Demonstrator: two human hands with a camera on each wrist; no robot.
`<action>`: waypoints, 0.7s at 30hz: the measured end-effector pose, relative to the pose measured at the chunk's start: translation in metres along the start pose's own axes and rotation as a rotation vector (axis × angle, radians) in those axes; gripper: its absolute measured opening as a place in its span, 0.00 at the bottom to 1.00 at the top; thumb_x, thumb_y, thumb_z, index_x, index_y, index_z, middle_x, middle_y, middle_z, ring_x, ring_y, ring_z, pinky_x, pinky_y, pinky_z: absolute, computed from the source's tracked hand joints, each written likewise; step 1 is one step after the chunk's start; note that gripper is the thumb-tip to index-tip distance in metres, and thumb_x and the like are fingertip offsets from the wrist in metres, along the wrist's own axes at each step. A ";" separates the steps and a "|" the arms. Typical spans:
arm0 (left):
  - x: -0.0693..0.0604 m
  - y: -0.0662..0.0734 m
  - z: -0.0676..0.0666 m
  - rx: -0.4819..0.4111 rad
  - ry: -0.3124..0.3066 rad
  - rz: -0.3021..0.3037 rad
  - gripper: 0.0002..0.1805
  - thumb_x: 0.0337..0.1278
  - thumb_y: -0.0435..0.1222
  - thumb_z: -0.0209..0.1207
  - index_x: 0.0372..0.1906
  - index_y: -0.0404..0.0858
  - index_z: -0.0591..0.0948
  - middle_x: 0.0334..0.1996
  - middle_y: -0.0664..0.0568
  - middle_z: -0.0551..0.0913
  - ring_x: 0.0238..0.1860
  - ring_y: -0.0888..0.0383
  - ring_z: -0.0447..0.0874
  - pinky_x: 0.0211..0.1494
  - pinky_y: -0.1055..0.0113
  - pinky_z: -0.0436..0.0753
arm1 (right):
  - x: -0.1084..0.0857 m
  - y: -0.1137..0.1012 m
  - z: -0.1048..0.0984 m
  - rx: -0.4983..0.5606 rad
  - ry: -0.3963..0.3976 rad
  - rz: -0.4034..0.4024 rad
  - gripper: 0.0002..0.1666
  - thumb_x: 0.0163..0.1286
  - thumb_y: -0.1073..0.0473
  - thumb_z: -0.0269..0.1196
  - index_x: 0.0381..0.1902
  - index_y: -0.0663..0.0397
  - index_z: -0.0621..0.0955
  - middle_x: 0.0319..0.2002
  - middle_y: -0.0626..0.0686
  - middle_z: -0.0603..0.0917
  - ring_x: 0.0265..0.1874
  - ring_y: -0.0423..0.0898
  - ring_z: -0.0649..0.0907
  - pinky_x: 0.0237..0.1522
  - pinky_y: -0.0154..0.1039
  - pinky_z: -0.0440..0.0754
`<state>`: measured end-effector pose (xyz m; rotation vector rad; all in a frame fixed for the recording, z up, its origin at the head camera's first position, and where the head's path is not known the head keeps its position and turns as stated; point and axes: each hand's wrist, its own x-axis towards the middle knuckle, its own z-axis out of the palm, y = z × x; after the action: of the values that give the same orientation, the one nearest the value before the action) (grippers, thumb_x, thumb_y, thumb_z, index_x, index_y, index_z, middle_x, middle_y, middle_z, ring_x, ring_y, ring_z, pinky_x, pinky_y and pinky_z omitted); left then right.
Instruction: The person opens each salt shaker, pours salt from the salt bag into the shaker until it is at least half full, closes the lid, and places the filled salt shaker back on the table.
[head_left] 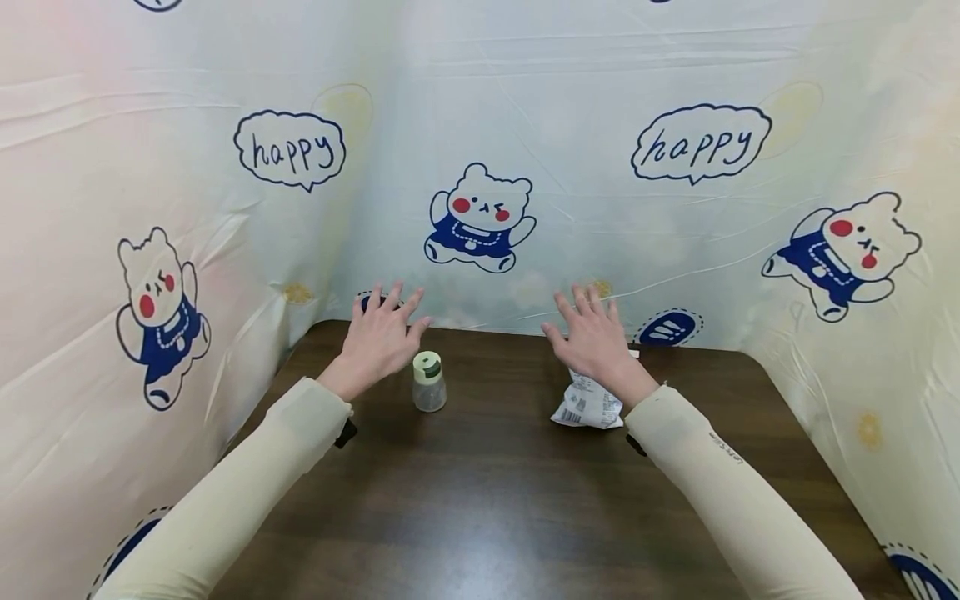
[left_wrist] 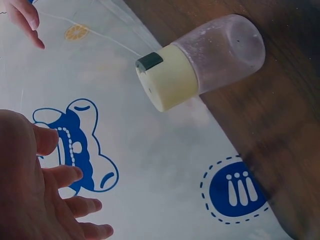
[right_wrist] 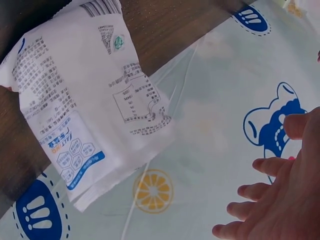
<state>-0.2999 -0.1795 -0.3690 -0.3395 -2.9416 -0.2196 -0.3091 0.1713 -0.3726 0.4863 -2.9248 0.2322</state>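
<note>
A small seasoning jar [head_left: 430, 393] with a clear body, pale yellow cap and dark green flap stands upright on the table toward the back left. My left hand [head_left: 379, 340] hovers above and left of it, fingers spread, holding nothing. In the left wrist view the jar [left_wrist: 220, 55] looks nearly empty, apart from the hand [left_wrist: 25, 180]. A white printed packet [head_left: 588, 403] of salt lies back right, partly hidden by my right hand [head_left: 594, 340] and wrist. That hand, spread and holding nothing, is over it. The right wrist view shows the packet [right_wrist: 90, 105] clear of the fingers [right_wrist: 272, 164].
The dark brown wooden table [head_left: 465, 483] has rounded back corners. Pale cloth [head_left: 585, 83] printed with bears and "happy" bubbles hangs close behind it and along both sides. Between the jar and the packet there is bare tabletop.
</note>
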 end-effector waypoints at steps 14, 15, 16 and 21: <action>-0.009 -0.006 0.007 -0.022 0.000 -0.009 0.35 0.83 0.55 0.44 0.85 0.46 0.59 0.83 0.36 0.52 0.81 0.30 0.41 0.75 0.26 0.43 | 0.003 -0.014 0.005 -0.016 -0.011 -0.017 0.42 0.84 0.35 0.46 0.84 0.51 0.59 0.83 0.65 0.52 0.82 0.65 0.46 0.75 0.71 0.42; -0.009 -0.007 0.008 -0.022 -0.003 -0.008 0.35 0.83 0.56 0.44 0.85 0.46 0.59 0.83 0.36 0.52 0.81 0.29 0.42 0.75 0.26 0.43 | 0.003 -0.016 0.005 -0.015 -0.014 -0.017 0.42 0.84 0.35 0.46 0.85 0.51 0.59 0.83 0.64 0.52 0.82 0.65 0.46 0.75 0.71 0.42; -0.010 -0.008 0.008 -0.023 -0.004 -0.008 0.35 0.83 0.56 0.44 0.85 0.46 0.59 0.83 0.36 0.52 0.81 0.29 0.43 0.75 0.26 0.43 | 0.003 -0.017 0.005 -0.014 -0.017 -0.016 0.43 0.84 0.34 0.46 0.85 0.51 0.59 0.83 0.64 0.52 0.82 0.65 0.46 0.76 0.71 0.41; -0.012 -0.013 0.008 -0.031 -0.004 -0.010 0.36 0.82 0.54 0.46 0.85 0.46 0.59 0.82 0.35 0.54 0.80 0.28 0.44 0.74 0.25 0.43 | 0.003 -0.023 0.008 -0.005 -0.028 -0.025 0.43 0.84 0.34 0.45 0.85 0.50 0.58 0.84 0.64 0.51 0.82 0.64 0.47 0.76 0.71 0.43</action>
<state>-0.2926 -0.1932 -0.3808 -0.3304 -2.9469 -0.2670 -0.3055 0.1472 -0.3765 0.5289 -2.9441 0.2158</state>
